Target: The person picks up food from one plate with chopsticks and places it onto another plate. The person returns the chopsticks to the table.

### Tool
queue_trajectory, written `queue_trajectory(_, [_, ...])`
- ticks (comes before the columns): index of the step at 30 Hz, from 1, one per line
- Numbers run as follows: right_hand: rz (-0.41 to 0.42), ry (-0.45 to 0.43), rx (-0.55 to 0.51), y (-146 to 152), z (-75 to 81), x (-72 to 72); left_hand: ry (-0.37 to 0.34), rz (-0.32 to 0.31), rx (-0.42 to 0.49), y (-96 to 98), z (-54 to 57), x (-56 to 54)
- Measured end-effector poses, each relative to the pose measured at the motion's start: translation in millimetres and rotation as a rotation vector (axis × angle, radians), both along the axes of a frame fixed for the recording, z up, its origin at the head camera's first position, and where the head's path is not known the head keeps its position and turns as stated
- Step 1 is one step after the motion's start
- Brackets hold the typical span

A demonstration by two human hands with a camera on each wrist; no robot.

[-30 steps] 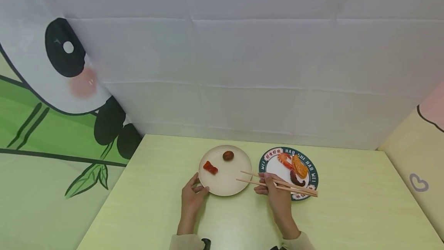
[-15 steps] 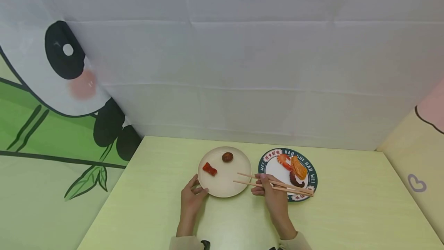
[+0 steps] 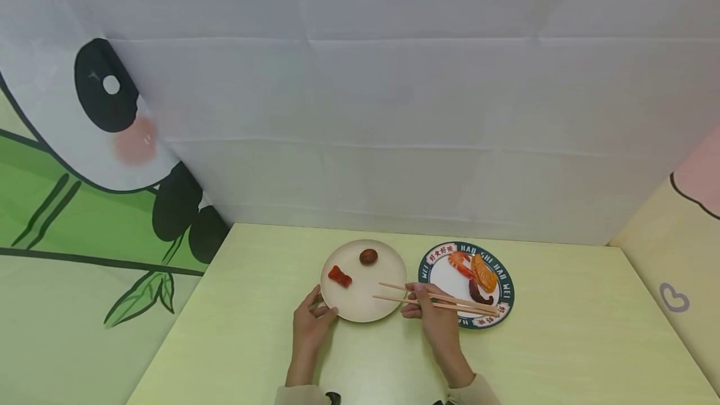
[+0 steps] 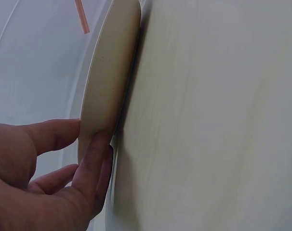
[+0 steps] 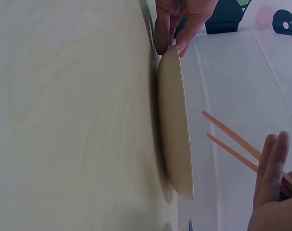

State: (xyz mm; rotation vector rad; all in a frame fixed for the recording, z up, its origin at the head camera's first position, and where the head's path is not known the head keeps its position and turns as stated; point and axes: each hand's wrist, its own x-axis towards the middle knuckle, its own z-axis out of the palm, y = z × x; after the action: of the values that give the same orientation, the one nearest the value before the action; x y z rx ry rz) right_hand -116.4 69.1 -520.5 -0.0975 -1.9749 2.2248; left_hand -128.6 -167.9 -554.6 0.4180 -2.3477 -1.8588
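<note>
My left hand (image 3: 312, 325) holds the near left rim of a round cream plate (image 3: 355, 309). In the left wrist view its thumb and fingers are at the plate's edge. On that plate lie a red bone-shaped piece (image 3: 340, 276) and a brown round piece (image 3: 368, 257). My right hand (image 3: 441, 330) grips a pair of wooden chopsticks (image 3: 392, 299), their tips parted above the plate's right part with nothing between them. In the right wrist view the chopsticks (image 5: 232, 134) are apart from the plate.
Right of the cream plate stands a white plate with a lettered green rim (image 3: 508, 292). It bears a shrimp (image 3: 460, 263), an orange ridged piece (image 3: 484, 274) and a dark tentacle-like piece (image 3: 478, 292). A pale wall cloth (image 3: 394, 111) rises behind the table.
My right hand has moved left with the chopsticks, bringing their tips farther over the cream plate. The left hand keeps its hold, and the food pieces have not moved on their plates.
</note>
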Motion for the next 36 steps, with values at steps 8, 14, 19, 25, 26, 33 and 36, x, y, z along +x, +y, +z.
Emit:
queue_trajectory(8, [0.018, 0.044, 0.03, -7, -4.1, -3.5, 0.025, -0.01, 0.005, -2.0, -4.0, -1.1])
queue_trajectory(14, [0.034, 0.038, 0.024, -10, -8.2, -6.5, 0.035, -0.017, 0.01, -2.3, -6.0, -1.2])
queue_trajectory(19, [0.053, 0.047, 0.017, -13, -10.1, -9.8, 0.034, -0.015, 0.01, -1.4, -5.9, -1.0])
queue_trajectory(25, [0.07, 0.053, 0.048, -17, -10.5, -12.2, 0.034, -0.009, 0.008, 0.5, -4.3, -1.5])
queue_trajectory(26, [0.074, 0.057, 0.052, -17, -10.9, -12.5, 0.032, -0.007, 0.008, 0.9, -4.3, -1.7])
queue_trajectory(33, [0.086, 0.083, 0.068, -24, -13.0, -14.6, 0.031, -0.001, -0.004, 2.0, -5.0, -2.2])
queue_trajectory(36, [0.089, 0.101, 0.066, -26, -12.8, -14.8, 0.027, 0.001, 0.001, 2.1, -5.3, -2.5])
